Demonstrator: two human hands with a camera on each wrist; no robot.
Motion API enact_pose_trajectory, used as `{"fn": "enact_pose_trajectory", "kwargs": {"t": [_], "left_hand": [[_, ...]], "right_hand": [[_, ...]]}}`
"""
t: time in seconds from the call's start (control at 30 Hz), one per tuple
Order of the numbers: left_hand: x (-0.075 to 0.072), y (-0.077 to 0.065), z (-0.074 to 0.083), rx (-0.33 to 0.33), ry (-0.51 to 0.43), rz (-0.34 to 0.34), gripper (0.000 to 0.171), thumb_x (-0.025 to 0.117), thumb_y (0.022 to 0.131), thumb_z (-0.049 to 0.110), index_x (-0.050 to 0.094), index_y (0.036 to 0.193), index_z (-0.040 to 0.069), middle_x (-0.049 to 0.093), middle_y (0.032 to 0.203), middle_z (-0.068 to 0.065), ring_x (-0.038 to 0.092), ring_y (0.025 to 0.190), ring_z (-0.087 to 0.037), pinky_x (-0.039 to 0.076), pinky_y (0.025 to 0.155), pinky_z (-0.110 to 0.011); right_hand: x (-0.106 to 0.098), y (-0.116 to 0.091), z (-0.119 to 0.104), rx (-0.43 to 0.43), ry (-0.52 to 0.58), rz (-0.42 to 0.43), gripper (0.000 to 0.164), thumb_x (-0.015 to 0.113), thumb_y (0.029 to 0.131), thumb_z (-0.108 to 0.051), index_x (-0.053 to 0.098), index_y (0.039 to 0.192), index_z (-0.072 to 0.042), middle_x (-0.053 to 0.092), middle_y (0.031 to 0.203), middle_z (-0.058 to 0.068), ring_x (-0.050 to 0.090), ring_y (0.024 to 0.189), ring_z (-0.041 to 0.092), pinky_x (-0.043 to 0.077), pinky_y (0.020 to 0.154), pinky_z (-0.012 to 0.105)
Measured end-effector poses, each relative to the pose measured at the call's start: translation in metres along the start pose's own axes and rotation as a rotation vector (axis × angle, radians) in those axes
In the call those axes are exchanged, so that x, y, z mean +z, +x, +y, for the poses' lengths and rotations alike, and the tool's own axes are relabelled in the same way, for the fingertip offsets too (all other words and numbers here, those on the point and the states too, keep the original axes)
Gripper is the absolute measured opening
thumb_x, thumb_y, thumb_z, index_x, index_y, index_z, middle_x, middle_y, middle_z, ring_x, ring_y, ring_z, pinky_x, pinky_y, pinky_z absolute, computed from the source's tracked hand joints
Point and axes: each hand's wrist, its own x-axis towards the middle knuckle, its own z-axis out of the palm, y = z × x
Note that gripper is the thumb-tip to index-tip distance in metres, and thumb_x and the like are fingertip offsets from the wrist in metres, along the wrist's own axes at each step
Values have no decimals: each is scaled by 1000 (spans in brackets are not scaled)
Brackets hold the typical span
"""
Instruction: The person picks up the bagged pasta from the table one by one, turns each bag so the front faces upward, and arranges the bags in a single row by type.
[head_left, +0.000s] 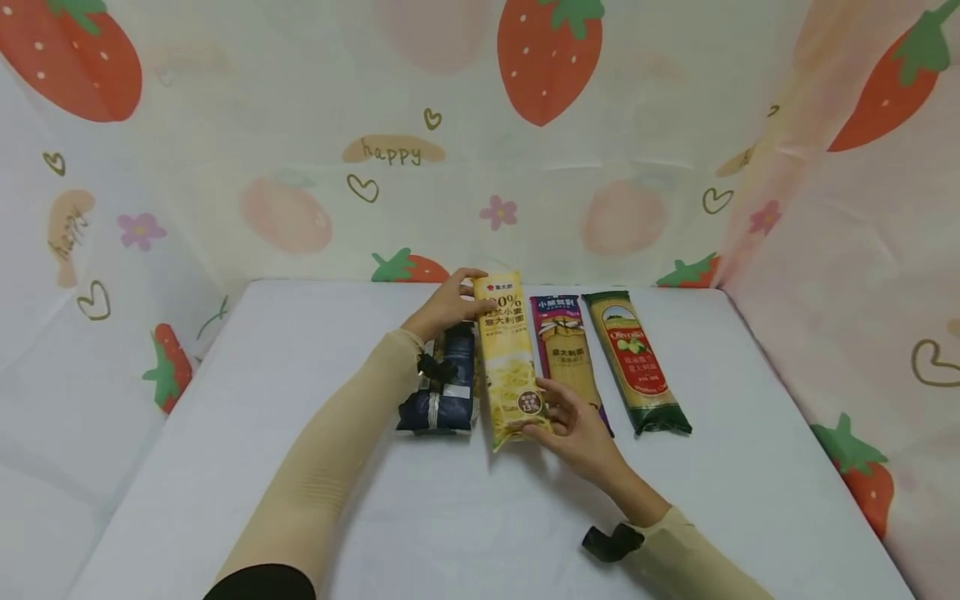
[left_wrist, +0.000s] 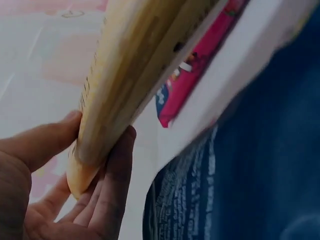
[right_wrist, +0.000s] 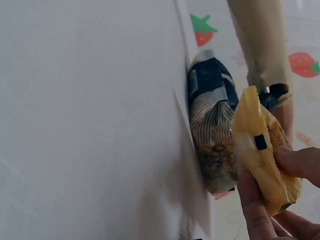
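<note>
Four long pasta packs lie side by side on a white table (head_left: 300, 400). My left hand (head_left: 459, 298) grips the far end of the yellow pack (head_left: 508, 358), thumb on one side and fingers on the other; the left wrist view shows the same left hand (left_wrist: 97, 167) on the yellow pack (left_wrist: 130, 65). My right hand (head_left: 551, 417) pinches its near end. In the right wrist view my right hand (right_wrist: 277, 185) pinches the crimped edge of the yellow pack (right_wrist: 262, 145). A dark blue pack (head_left: 438, 383) lies just to its left, partly under my left wrist.
A purple pack (head_left: 566, 350) and a green and red pack (head_left: 633, 358) lie to the right of the yellow one. Strawberry-print cloth walls (head_left: 480, 150) close in the table at the back and both sides. Bare white tabletop spreads in front and to the left.
</note>
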Motion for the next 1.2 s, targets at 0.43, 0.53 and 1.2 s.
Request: {"fn": "enact_pose_trajectory", "kwargs": {"t": [0.43, 0.53, 1.2], "left_hand": [[3, 21, -17, -24, 169, -60, 74, 78, 102, 26, 38, 163, 10, 56, 146, -29, 61, 126, -40, 48, 110, -55], [4, 21, -19, -30, 169, -73, 74, 77, 103, 24, 36, 163, 8, 59, 143, -30, 63, 121, -39, 49, 109, -54], [12, 28, -13, -151, 360, -112, 82, 79, 99, 24, 35, 164, 2, 61, 141, -25, 65, 116, -32, 49, 110, -47]], "right_hand": [[4, 6, 8, 49, -35, 10, 76, 83, 96, -9, 44, 162, -3, 60, 142, 22, 65, 119, 30, 53, 80, 18], [4, 6, 8, 73, -60, 20, 77, 84, 96, -11, 45, 162, -5, 61, 144, 21, 65, 123, 30, 54, 85, 17], [5, 13, 7, 108, -148, 49, 73, 85, 95, -14, 50, 158, -2, 62, 146, 21, 64, 131, 37, 59, 102, 44]]}}
